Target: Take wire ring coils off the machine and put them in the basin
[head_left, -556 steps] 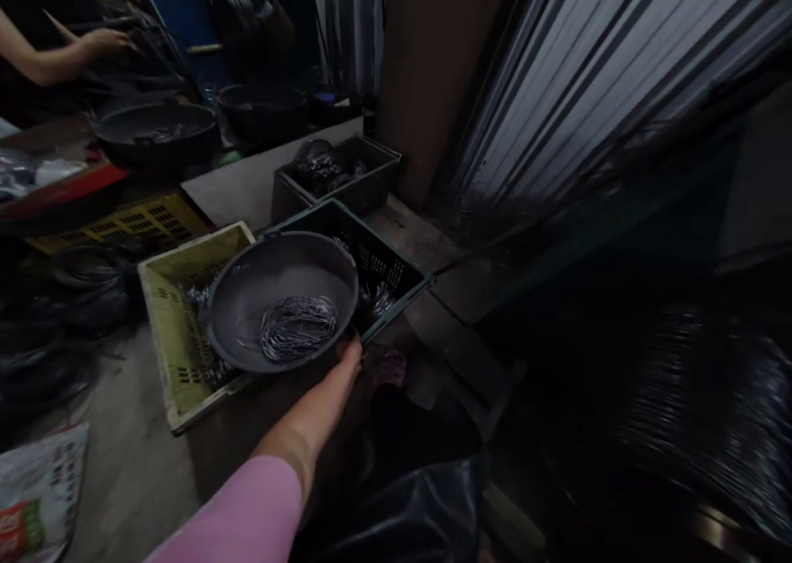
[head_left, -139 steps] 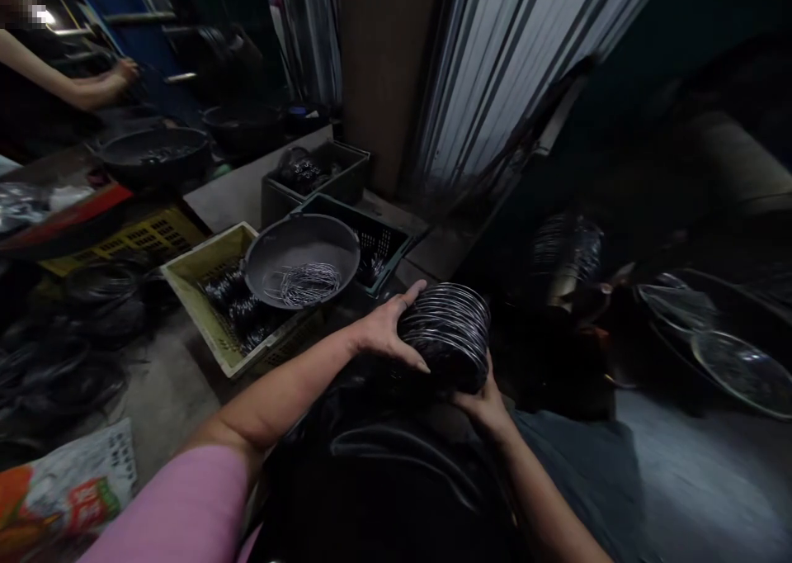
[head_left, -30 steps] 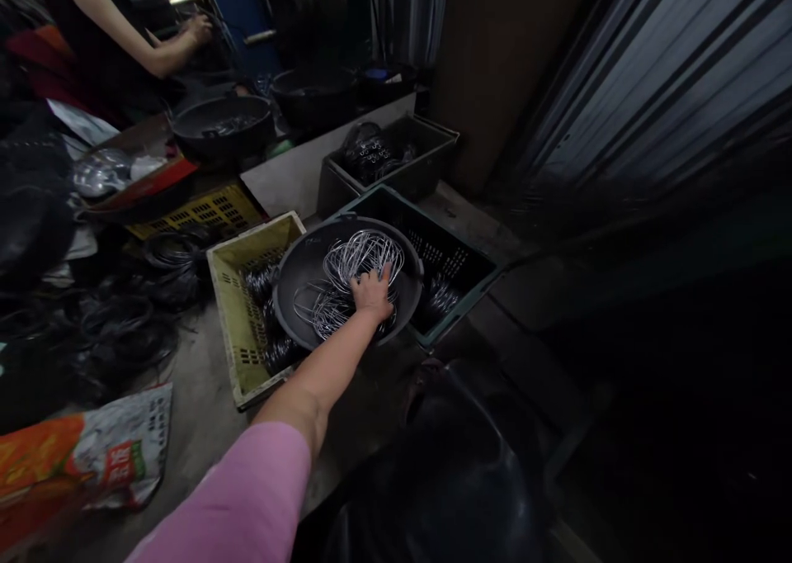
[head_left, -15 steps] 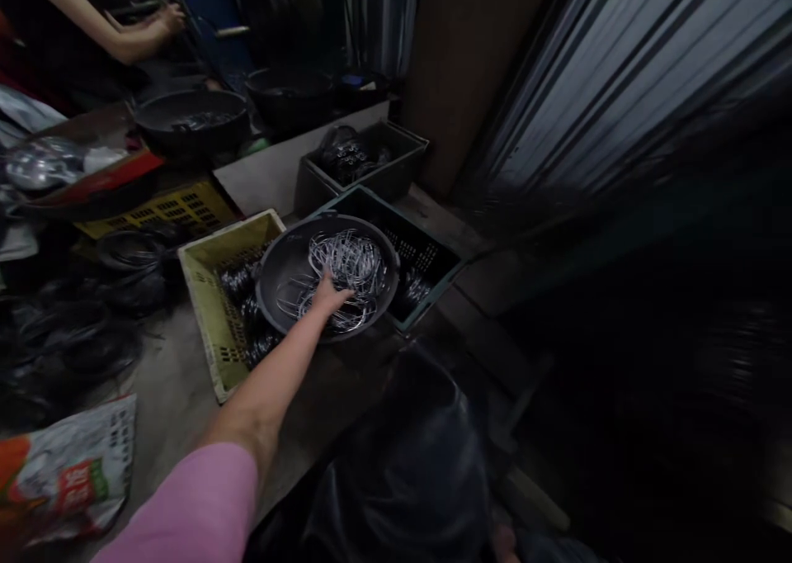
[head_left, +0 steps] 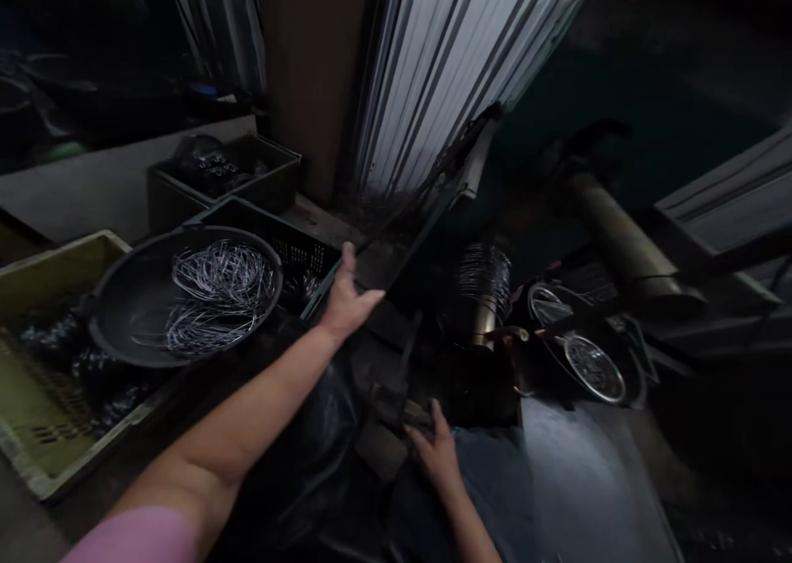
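Wire [head_left: 226,276], two loose bundles: lay in the basin [head_left: 133,295], above yellow crate [head_left: 80,264] and green crate [head_left: 303,256]. Left hand [head_left: 347,303]: nothing held, thumb and fingers wide, near the green crate. Right hand [head_left: 440,457]: likewise spread, nothing held, by the cloth [head_left: 495,472]. Coil [head_left: 484,272]: ahead of the right hand, well apart. Handling, as judged: broad two-handed support seemed best, keeping loops together.

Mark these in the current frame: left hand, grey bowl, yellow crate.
Left hand [head_left: 346,303]: head view, middle of the hand.
Grey bowl [head_left: 131,299]: head view, bare inner surface.
Yellow crate [head_left: 58,274]: head view, inside of its far wall.
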`<state>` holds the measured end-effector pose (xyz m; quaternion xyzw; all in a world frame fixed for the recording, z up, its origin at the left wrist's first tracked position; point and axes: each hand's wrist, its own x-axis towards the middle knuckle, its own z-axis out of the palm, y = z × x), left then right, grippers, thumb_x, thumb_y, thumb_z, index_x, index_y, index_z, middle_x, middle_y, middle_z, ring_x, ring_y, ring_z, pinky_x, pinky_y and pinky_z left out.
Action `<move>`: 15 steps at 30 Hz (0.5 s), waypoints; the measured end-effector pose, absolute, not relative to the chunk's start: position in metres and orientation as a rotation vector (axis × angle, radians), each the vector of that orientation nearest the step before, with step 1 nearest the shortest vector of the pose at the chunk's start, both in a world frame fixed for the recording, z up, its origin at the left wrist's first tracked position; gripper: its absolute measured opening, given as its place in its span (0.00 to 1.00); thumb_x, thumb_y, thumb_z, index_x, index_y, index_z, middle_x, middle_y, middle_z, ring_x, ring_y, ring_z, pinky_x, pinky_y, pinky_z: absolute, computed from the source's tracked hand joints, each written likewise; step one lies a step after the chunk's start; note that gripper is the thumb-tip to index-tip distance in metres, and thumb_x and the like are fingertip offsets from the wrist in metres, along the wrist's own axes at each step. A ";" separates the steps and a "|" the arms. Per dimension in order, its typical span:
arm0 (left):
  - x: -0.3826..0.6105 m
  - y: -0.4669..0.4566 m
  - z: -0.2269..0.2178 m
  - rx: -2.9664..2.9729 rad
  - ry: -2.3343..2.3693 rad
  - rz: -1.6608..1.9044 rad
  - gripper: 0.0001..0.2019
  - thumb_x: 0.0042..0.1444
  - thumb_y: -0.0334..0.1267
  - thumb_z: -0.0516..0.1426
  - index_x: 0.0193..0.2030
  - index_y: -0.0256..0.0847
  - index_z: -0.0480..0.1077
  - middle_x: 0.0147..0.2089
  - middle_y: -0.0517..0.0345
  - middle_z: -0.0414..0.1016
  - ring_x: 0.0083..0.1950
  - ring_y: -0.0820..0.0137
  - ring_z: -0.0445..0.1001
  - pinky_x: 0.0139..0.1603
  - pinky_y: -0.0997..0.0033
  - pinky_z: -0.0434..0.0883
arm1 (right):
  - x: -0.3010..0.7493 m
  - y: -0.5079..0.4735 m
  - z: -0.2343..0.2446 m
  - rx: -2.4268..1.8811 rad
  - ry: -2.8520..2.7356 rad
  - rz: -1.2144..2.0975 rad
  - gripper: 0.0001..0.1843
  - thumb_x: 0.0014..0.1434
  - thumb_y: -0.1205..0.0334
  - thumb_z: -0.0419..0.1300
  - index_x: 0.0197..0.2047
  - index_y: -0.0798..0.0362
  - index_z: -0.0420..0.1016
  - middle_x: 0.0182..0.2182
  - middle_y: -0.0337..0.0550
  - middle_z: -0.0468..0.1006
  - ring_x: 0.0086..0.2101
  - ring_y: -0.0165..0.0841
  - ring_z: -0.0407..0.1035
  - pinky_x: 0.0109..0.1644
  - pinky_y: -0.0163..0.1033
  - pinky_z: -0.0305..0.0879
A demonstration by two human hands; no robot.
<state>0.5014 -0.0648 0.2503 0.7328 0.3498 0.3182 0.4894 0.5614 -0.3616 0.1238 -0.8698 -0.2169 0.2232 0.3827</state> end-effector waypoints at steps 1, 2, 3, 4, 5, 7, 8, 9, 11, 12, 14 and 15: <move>0.522 -0.082 0.250 1.754 0.796 0.743 0.51 0.52 0.39 0.60 0.73 0.46 0.28 0.73 0.53 0.48 0.66 0.64 0.60 0.62 0.69 0.65 | 0.573 -0.366 0.132 -2.243 -0.519 0.519 0.49 0.48 0.42 0.55 0.65 0.68 0.55 0.59 0.61 0.65 0.59 0.48 0.60 0.63 0.48 0.58; 0.539 -0.099 0.244 1.733 0.763 0.706 0.51 0.52 0.39 0.60 0.73 0.47 0.28 0.72 0.52 0.48 0.67 0.63 0.59 0.62 0.68 0.65 | 0.585 -0.369 0.143 -2.271 -0.493 0.466 0.51 0.47 0.39 0.54 0.65 0.68 0.54 0.60 0.62 0.63 0.60 0.48 0.59 0.63 0.47 0.57; 0.554 -0.114 0.234 1.719 0.745 0.672 0.52 0.51 0.38 0.60 0.74 0.45 0.29 0.72 0.51 0.48 0.68 0.63 0.58 0.64 0.67 0.63 | 0.598 -0.371 0.154 -2.299 -0.481 0.412 0.53 0.48 0.37 0.54 0.66 0.69 0.53 0.61 0.62 0.62 0.60 0.48 0.58 0.64 0.47 0.56; 0.565 -0.128 0.221 1.712 0.743 0.634 0.52 0.49 0.36 0.61 0.74 0.43 0.30 0.72 0.49 0.48 0.69 0.62 0.56 0.65 0.66 0.62 | 0.612 -0.371 0.167 -2.326 -0.481 0.354 0.54 0.48 0.35 0.53 0.66 0.69 0.53 0.61 0.63 0.60 0.61 0.49 0.57 0.64 0.47 0.56; 0.573 -0.139 0.206 1.709 0.769 0.574 0.52 0.48 0.34 0.61 0.74 0.41 0.32 0.72 0.47 0.49 0.69 0.62 0.55 0.67 0.66 0.60 | 0.625 -0.370 0.180 -2.351 -0.489 0.282 0.54 0.49 0.34 0.53 0.66 0.69 0.52 0.61 0.64 0.60 0.61 0.50 0.56 0.64 0.48 0.55; 0.583 -0.153 0.180 1.690 0.883 0.344 0.53 0.45 0.32 0.62 0.74 0.36 0.34 0.71 0.40 0.49 0.70 0.58 0.54 0.67 0.65 0.58 | 0.654 -0.361 0.206 -2.397 -0.521 0.131 0.53 0.51 0.34 0.51 0.67 0.68 0.51 0.61 0.65 0.59 0.61 0.52 0.54 0.65 0.52 0.53; 0.586 -0.156 0.170 1.685 0.919 0.231 0.54 0.44 0.31 0.62 0.74 0.34 0.35 0.70 0.38 0.50 0.70 0.57 0.55 0.67 0.64 0.59 | 0.668 -0.354 0.217 -2.413 -0.540 0.057 0.52 0.51 0.35 0.52 0.67 0.68 0.52 0.60 0.66 0.59 0.60 0.53 0.55 0.64 0.54 0.53; 0.588 -0.156 0.164 1.695 0.922 0.153 0.54 0.44 0.31 0.62 0.74 0.34 0.36 0.70 0.38 0.50 0.69 0.55 0.56 0.66 0.64 0.60 | 0.683 -0.347 0.228 -2.426 -0.564 -0.015 0.52 0.50 0.35 0.53 0.67 0.66 0.53 0.60 0.65 0.58 0.60 0.53 0.55 0.64 0.55 0.53; 0.594 -0.151 0.160 1.766 0.856 0.137 0.52 0.44 0.32 0.62 0.74 0.38 0.38 0.70 0.40 0.50 0.66 0.56 0.61 0.63 0.65 0.64 | 0.711 -0.335 0.245 -2.420 -0.757 -0.070 0.48 0.47 0.39 0.58 0.64 0.62 0.58 0.60 0.61 0.59 0.61 0.52 0.54 0.64 0.53 0.53; 0.596 -0.147 0.161 1.805 0.822 0.166 0.51 0.45 0.32 0.61 0.74 0.40 0.39 0.69 0.42 0.52 0.64 0.57 0.64 0.62 0.65 0.65 | 0.724 -0.330 0.251 -2.413 -0.900 -0.029 0.47 0.45 0.43 0.60 0.63 0.61 0.59 0.60 0.59 0.59 0.61 0.51 0.54 0.64 0.52 0.53; 0.601 -0.137 0.165 1.823 0.836 0.176 0.49 0.47 0.32 0.60 0.74 0.40 0.41 0.67 0.43 0.56 0.61 0.59 0.67 0.59 0.67 0.67 | 0.746 -0.324 0.261 -2.381 -1.211 0.140 0.44 0.44 0.51 0.61 0.63 0.60 0.59 0.62 0.58 0.58 0.63 0.49 0.51 0.65 0.50 0.52; 0.604 -0.132 0.167 1.806 0.866 0.157 0.48 0.47 0.33 0.60 0.73 0.38 0.41 0.66 0.42 0.58 0.60 0.60 0.68 0.58 0.67 0.68 | 0.754 -0.322 0.264 -2.364 -1.329 0.215 0.45 0.44 0.54 0.60 0.65 0.60 0.57 0.63 0.58 0.56 0.64 0.48 0.49 0.65 0.49 0.52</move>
